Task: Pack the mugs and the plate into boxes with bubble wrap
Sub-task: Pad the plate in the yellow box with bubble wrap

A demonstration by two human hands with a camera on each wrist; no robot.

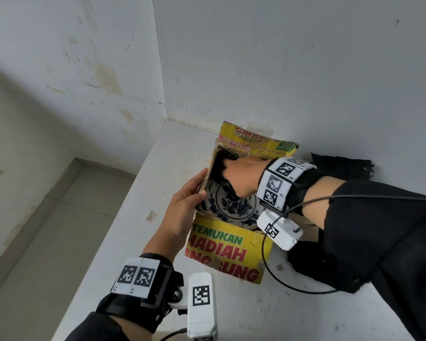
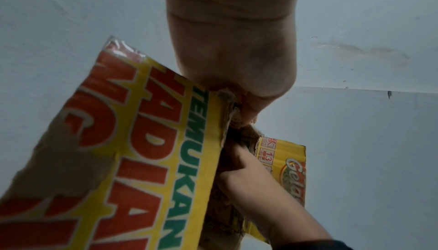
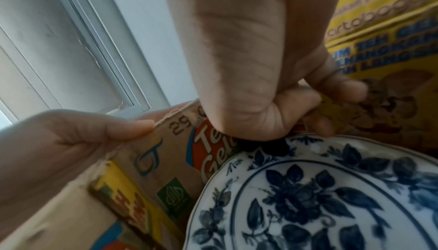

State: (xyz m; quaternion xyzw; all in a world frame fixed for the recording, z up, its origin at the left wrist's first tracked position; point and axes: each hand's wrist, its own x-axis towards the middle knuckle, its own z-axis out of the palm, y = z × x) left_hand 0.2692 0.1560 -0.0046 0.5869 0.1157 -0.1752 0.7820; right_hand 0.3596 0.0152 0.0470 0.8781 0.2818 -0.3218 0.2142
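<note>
From the head view, the yellow printed cardboard box [image 1: 228, 249] stands on the white bench [image 1: 133, 242], the blue-and-white floral ceramic plate [image 1: 234, 205] lying inside it. The left hand [image 1: 185, 205] holds the box's side wall, probably to keep the mouth wide.

The left wrist view shows that grip clamped on the wall's torn edge.

In the right wrist view, the right hand [image 3: 255, 63] has its fingers curled at the plate's far rim, pinching something dark (wrap perhaps, I cannot tell). No mugs show.
</note>
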